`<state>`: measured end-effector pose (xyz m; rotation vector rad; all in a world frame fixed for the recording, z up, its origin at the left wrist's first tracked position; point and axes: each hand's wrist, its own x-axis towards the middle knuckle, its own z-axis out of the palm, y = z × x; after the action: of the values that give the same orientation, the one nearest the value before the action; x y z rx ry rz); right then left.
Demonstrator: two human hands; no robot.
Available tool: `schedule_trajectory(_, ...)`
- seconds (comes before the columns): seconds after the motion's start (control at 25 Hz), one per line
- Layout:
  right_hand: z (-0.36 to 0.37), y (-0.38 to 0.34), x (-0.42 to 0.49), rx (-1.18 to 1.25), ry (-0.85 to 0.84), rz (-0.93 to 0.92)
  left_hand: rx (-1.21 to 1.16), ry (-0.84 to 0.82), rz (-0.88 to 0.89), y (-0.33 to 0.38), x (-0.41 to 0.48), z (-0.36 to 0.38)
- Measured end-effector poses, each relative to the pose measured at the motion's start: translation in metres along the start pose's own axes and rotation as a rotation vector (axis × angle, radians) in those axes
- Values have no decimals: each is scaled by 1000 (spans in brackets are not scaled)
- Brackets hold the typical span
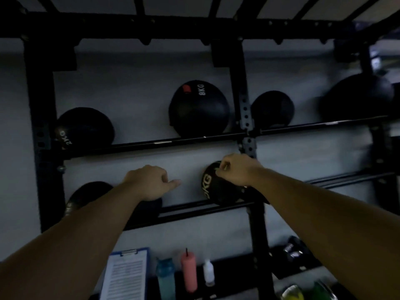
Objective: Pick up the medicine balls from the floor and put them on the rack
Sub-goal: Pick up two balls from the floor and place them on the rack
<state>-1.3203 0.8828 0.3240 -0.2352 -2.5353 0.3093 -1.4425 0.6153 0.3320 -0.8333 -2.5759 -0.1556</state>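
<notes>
I'm watching the right grip (238, 169) curling its fingers over the top of a medicine ball (214, 191), which is sitting on the lower rails of the rack (41, 118), just beside the middle upright. The ball is showing up round, black and dull-surfaced, with pale "KG" lettering running sideways across its left face. The left grip (149, 182) is hanging loosely curled to the left of it, grasping nothing. An 8KG ball (199, 109) is resting on the rail above.
</notes>
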Motion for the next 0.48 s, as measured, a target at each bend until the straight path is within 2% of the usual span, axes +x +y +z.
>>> schedule_trajectory(0.16,-41,35,-117,70,85,157,-129,61,169,85,-41,-12)
schedule_trajectory(0.24,-43,43,-181,115,94,251,-212,40,268,122,-72,-2)
schedule_trajectory(0.48,-31,30,-335,-34,61,513,-264,-84,521,191,-184,45)
